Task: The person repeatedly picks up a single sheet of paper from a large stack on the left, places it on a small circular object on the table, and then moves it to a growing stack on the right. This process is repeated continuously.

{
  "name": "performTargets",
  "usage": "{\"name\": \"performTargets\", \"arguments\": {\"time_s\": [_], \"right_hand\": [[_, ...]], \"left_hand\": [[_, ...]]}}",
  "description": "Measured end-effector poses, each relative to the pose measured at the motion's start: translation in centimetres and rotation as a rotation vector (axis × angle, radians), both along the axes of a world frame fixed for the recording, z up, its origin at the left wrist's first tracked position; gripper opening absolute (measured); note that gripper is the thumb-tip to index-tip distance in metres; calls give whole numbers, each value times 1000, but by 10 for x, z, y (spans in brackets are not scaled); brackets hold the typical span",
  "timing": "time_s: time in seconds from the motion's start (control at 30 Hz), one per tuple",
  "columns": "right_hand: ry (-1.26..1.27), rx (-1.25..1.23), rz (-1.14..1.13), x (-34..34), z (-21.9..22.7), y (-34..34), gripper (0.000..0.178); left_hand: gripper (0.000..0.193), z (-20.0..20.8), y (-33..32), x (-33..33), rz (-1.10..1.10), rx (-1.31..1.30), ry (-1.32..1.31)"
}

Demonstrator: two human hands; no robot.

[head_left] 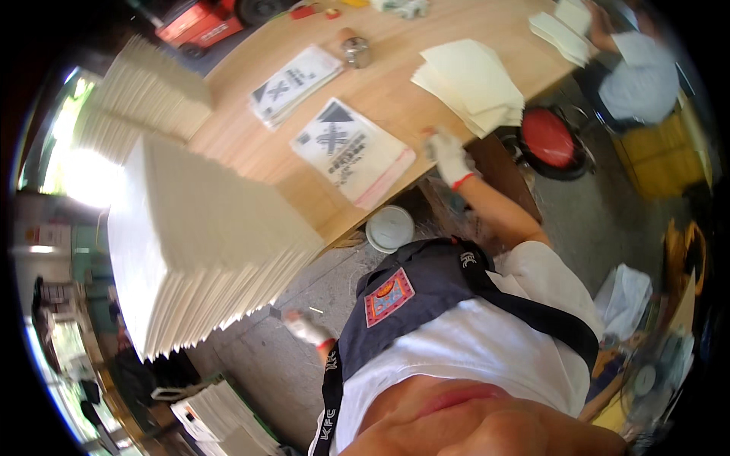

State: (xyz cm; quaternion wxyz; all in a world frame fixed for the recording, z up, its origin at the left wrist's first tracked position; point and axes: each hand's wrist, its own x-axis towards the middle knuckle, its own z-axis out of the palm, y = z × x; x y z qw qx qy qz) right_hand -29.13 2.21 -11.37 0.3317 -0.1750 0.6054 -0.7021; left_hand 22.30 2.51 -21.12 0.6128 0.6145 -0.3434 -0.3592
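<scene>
My right hand (450,157), in a white glove with a red cuff, is at the table's near edge, its slightly bent fingers apart and blurred. It is between a stack of flat printed white paper bags (346,156) and a fanned pile of cream paper sheets (475,83). I see nothing in its grasp. Low beside my body, away from the table, is my gloved left hand (306,328), above the floor. Its fingers are too blurred to read. Nearest to it stands a tall stack of white folded paper (205,235) on the table's left side.
A second bag pile (293,85) and a metal object (355,52) are farther back on the wooden table (395,83). Below its edge stands a white-lidded bucket (390,229). A red stool (549,137) and a seated person (639,80) are at right. More paper (152,83) rises far left.
</scene>
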Motion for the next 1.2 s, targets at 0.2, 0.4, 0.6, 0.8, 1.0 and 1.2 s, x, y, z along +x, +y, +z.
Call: {"name": "performTargets", "arguments": {"time_s": [0.2,0.4,0.6,0.8,1.0,1.2], "right_hand": [[-85,280,-146,-129,-2,82,28],[-414,265,-38,-166,-28,37,26],[-505,-48,-77,-159,-29,40,13],[-744,-52,22,-97,-23,105,36],[-280,-111,-252,-142,-36,117,16],[-463,-351,-172,-111,-21,124,34]], "left_hand": [[40,37,-12,-167,-982,-551,-898],[44,70,-84,-276,-1006,-672,-1312],[48,39,-122,-308,-1001,-567,-1556],[38,51,-129,-307,-1041,-459,-1527],[24,67,-140,-306,-1093,-335,-1618],[29,54,-159,-296,-1124,-221,-1413]]}}
